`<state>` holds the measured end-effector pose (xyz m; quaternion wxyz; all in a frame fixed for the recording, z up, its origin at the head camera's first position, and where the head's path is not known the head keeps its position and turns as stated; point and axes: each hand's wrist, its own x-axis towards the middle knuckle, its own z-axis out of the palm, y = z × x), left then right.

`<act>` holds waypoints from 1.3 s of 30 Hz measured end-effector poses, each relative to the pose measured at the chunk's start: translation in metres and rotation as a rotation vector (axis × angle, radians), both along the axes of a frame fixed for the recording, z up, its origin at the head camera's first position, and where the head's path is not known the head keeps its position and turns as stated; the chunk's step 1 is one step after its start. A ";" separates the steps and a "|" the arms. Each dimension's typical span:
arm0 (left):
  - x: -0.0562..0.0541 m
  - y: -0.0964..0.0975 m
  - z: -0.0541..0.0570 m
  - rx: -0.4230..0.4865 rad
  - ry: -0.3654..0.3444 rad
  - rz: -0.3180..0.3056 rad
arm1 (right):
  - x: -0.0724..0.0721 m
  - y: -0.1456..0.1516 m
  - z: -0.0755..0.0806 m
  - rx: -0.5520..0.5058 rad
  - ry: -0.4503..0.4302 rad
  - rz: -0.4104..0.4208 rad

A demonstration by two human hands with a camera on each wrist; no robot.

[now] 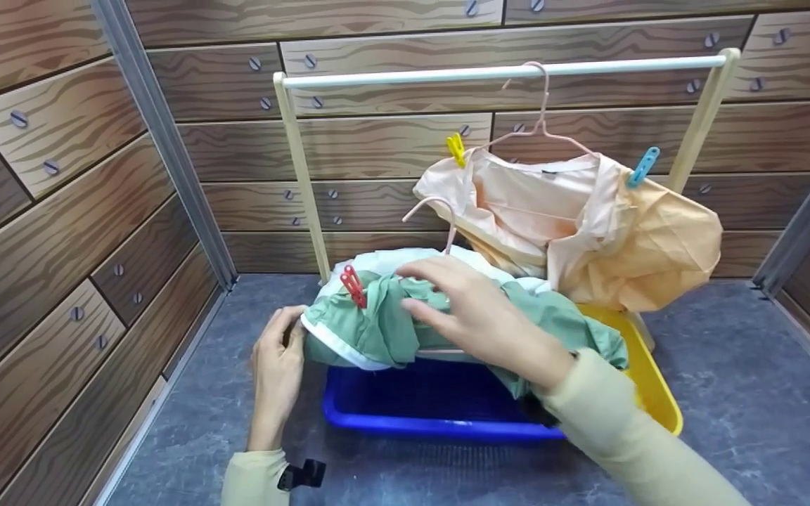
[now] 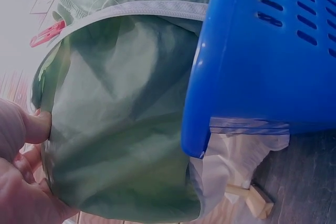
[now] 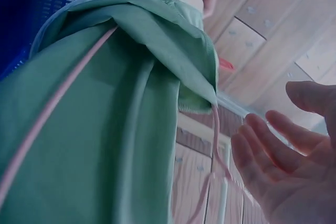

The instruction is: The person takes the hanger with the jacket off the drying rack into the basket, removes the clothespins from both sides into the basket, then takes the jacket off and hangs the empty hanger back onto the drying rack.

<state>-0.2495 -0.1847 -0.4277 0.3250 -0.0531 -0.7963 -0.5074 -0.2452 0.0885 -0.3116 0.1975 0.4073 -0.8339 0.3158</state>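
Note:
A green shirt (image 1: 549,316) with white trim lies over the blue basket (image 1: 440,425), with a pink hanger (image 1: 451,218) inside it. The hanger's hook sticks up at the collar. A red clothespin (image 1: 353,286) sits on the shirt's left shoulder. My left hand (image 1: 280,358) pinches the white-edged sleeve between thumb and fingers; in the left wrist view the thumb (image 2: 37,127) lies on the cloth's edge. Above the middle of the shirt, my right hand (image 1: 475,320) is held with fingers spread, holding nothing. In the right wrist view, the hanger's bar (image 3: 58,98) runs across the green cloth.
Behind stands a rack with a white rail (image 1: 412,76) and wooden posts. A peach shirt (image 1: 658,246) hangs there on a pink hanger, with yellow (image 1: 455,150) and blue (image 1: 643,167) clothespins. At right is a yellow basket (image 1: 661,393); a white cloth (image 1: 391,260) lies behind the green shirt.

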 end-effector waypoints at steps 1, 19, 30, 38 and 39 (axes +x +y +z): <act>0.000 0.000 0.000 0.000 -0.002 -0.003 | -0.004 -0.006 0.001 0.023 0.003 -0.007; -0.003 0.001 -0.002 0.000 -0.007 0.001 | -0.042 -0.073 0.000 0.213 0.036 -0.076; -0.001 0.002 -0.003 -0.010 -0.028 0.022 | -0.041 -0.078 -0.008 0.093 0.072 -0.025; -0.001 0.003 -0.004 -0.026 -0.031 0.026 | -0.038 -0.080 -0.001 -0.036 0.046 -0.012; -0.001 0.003 -0.004 -0.028 -0.031 0.025 | -0.037 -0.080 0.000 -0.041 0.041 -0.008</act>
